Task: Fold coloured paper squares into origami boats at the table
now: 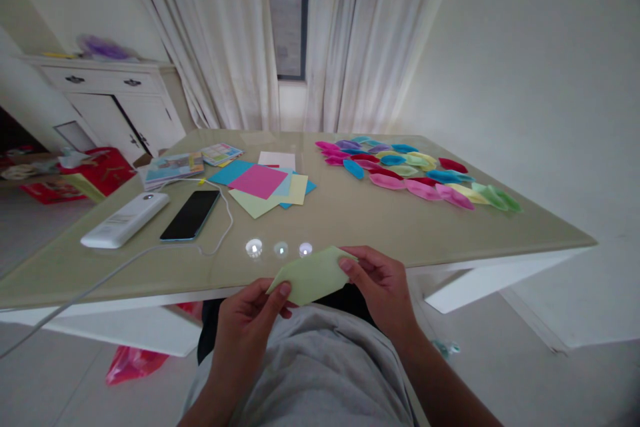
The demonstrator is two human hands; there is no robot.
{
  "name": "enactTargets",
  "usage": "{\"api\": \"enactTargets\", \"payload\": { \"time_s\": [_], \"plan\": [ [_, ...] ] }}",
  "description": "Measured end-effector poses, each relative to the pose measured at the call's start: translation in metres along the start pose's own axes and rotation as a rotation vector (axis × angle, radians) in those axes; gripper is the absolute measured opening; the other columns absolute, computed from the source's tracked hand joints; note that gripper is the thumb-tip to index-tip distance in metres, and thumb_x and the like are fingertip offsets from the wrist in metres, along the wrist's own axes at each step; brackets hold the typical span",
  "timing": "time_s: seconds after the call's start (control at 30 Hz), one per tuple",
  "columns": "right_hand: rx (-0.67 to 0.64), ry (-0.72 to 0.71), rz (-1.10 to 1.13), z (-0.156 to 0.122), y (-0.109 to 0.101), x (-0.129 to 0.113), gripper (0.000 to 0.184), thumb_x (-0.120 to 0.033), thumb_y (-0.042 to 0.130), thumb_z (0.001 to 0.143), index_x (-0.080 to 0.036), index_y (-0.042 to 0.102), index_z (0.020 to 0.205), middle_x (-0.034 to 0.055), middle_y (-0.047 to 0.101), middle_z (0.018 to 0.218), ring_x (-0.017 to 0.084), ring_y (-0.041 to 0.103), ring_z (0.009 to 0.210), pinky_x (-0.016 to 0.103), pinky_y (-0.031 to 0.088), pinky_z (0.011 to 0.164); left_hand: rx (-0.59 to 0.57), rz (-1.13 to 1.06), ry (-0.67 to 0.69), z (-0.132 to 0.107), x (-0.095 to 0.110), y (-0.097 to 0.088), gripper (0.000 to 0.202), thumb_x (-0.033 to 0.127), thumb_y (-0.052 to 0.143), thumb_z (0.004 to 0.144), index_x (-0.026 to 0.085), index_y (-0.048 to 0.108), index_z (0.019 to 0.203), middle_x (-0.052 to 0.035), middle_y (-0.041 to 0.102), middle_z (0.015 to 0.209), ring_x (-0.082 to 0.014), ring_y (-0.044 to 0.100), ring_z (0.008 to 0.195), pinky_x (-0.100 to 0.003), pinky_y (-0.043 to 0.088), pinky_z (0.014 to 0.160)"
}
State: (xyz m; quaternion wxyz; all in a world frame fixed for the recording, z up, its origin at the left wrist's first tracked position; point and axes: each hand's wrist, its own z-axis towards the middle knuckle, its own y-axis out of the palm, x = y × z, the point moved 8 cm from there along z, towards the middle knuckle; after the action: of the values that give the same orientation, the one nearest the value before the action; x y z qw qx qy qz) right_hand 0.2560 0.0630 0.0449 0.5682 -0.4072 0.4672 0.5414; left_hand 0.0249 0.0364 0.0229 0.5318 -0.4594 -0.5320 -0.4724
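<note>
A pale green sheet of paper (313,277) is stretched between my two hands, just in front of the table's near edge. My left hand (257,310) pinches its left end, thumb on top. At the right end, my right hand (373,277) grips the paper between thumb and fingers. Beyond it on the table lies a loose pile of coloured paper squares, with a magenta sheet (259,181) uppermost. To the right back, several folded paper petals are spread in rows, among them a blue petal (354,169) and a pink petal (387,179).
On the table's left are a white power bank (125,220), a black-screened phone (191,215), a white cable (231,217) and booklets (173,169). The glossy table (450,230) ends near my lap. A white cabinet (110,97) stands back left; a red bag (135,363) lies below.
</note>
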Motion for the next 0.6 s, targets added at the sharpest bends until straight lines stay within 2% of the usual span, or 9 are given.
{"api": "enactTargets", "payload": {
  "time_s": [0.07,0.17,0.4,0.53,0.6],
  "plan": [
    [-0.022,0.006,0.001,-0.001,0.002,0.000,0.026,-0.047,0.083,0.090,-0.023,0.087,0.101,0.0054,0.084,0.088,0.019,0.076,0.076,0.026,0.061,0.070,0.002,-0.005,-0.014,0.000,-0.001,-0.001,0.032,0.048,0.081,0.087,0.020,0.076,0.073,0.0012,0.072,0.061,-0.0152,0.067,0.060,-0.022,0.053,0.062],
    [0.004,-0.019,-0.057,0.000,-0.002,-0.003,0.026,-0.046,0.080,0.093,-0.022,0.087,0.091,0.0035,0.080,0.076,0.016,0.070,0.065,0.024,0.058,0.063,-0.010,-0.021,-0.034,0.001,-0.004,0.000,0.032,0.049,0.080,0.087,0.020,0.077,0.075,0.0011,0.072,0.062,-0.0160,0.069,0.062,-0.023,0.055,0.064],
    [0.037,-0.068,-0.136,0.003,-0.004,-0.011,0.029,-0.046,0.074,0.096,-0.021,0.087,0.089,0.0028,0.075,0.071,0.015,0.064,0.061,0.023,0.052,0.056,-0.069,-0.072,-0.084,0.001,-0.007,0.011,0.037,0.051,0.086,0.081,0.018,0.082,0.097,-0.0024,0.080,0.074,-0.0167,0.072,0.063,-0.024,0.060,0.063],
    [0.000,0.022,-0.060,0.002,0.001,-0.005,0.031,-0.050,0.079,0.092,-0.020,0.085,0.094,0.0024,0.074,0.070,0.014,0.061,0.058,0.022,0.050,0.053,-0.090,-0.085,-0.095,0.001,-0.008,0.013,0.034,0.049,0.088,0.078,0.018,0.082,0.091,-0.0023,0.081,0.074,-0.0154,0.072,0.062,-0.021,0.060,0.062],
    [-0.018,0.073,-0.044,0.001,0.003,0.000,0.030,-0.049,0.081,0.091,-0.019,0.084,0.090,0.0014,0.073,0.068,0.013,0.060,0.058,0.022,0.050,0.055,-0.093,-0.087,-0.096,0.002,-0.009,0.011,0.034,0.049,0.089,0.078,0.018,0.083,0.091,-0.0013,0.081,0.072,-0.0149,0.072,0.062,-0.021,0.059,0.062]
  ]
}}
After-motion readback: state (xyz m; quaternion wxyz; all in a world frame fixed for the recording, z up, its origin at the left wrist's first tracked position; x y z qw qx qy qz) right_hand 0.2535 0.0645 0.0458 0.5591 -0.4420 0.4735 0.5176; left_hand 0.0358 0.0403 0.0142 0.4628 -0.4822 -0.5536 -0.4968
